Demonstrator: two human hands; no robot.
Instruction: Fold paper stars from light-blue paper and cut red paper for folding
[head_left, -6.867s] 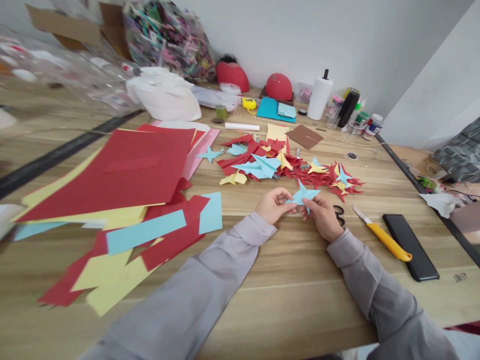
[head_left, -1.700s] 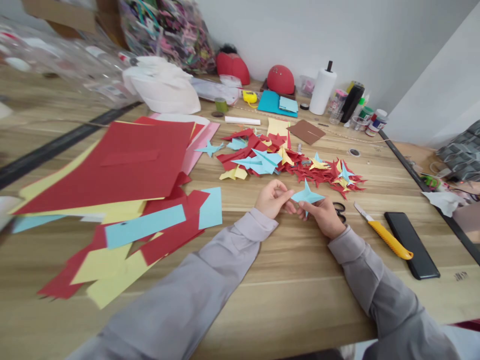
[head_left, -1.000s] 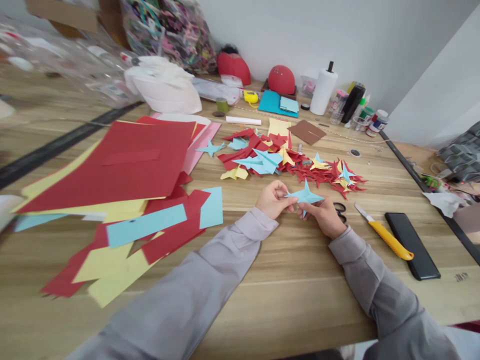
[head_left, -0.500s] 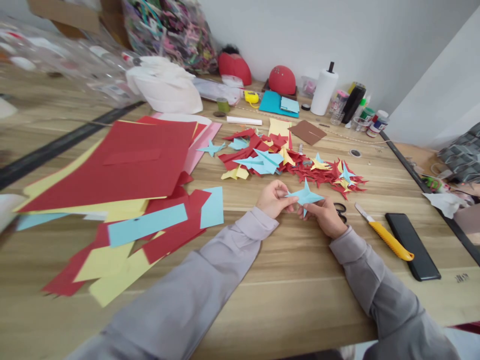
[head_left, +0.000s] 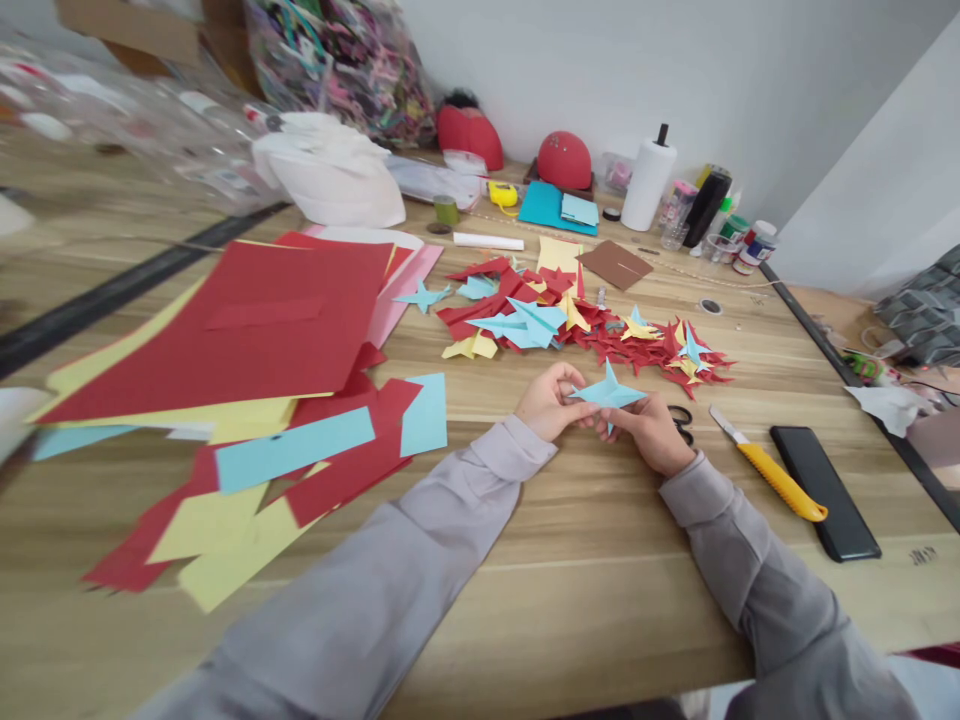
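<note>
Head view: two hands pinch a pale-blue folded paper star [head_left: 609,392] between them, just this side of the heaped paper pieces.
From where I stand, the left hand [head_left: 549,402] has the star's left point between thumb and fingers, while the right hand [head_left: 654,434] grips its lower right part, thumb on top; beyond the star lies a jumble of red, yellow and blue folded pieces [head_left: 637,353], with black scissors [head_left: 682,424] partly hidden beside the right hand, then a yellow-handled knife [head_left: 781,480] and a black phone [head_left: 823,492] farther right, and big red sheets [head_left: 247,340] stacked off to the left.
</note>
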